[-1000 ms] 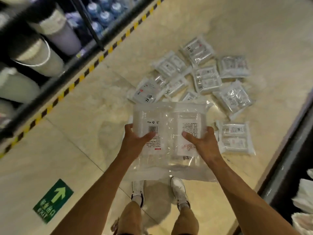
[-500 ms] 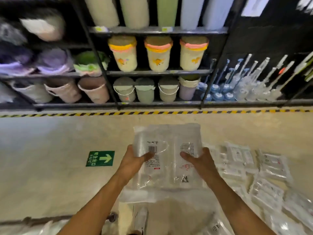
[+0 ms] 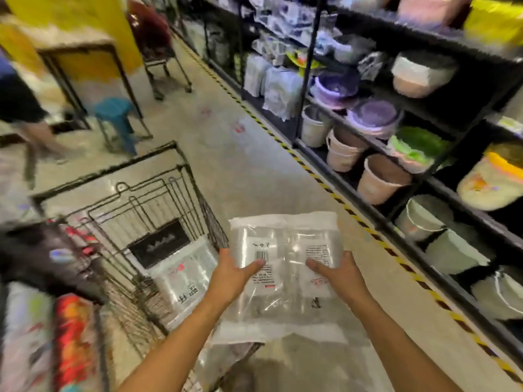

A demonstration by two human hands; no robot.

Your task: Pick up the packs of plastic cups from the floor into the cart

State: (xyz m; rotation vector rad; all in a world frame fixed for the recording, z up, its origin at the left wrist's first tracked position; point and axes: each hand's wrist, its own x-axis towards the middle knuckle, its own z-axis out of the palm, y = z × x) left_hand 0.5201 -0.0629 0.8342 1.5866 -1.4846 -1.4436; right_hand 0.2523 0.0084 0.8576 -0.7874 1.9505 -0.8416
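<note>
I hold a clear pack of plastic cups flat in front of me, with a barcode label facing up. My left hand grips its left side and my right hand its right side, thumbs on top. The pack hangs in the air just right of the black wire cart, near its right wall. Inside the cart lies another pack of cups below a black sign plate. The packs on the floor are out of view.
Dark shelving with buckets and basins runs along the right, edged by a yellow-black floor stripe. A blue stool, a table and a second cart stand farther down the aisle. A blurred person is at far left.
My view has swung left from the floor pile, past the shelves, to the cart and aisle. The pack stays gripped in both hands and is now beside the cart.
</note>
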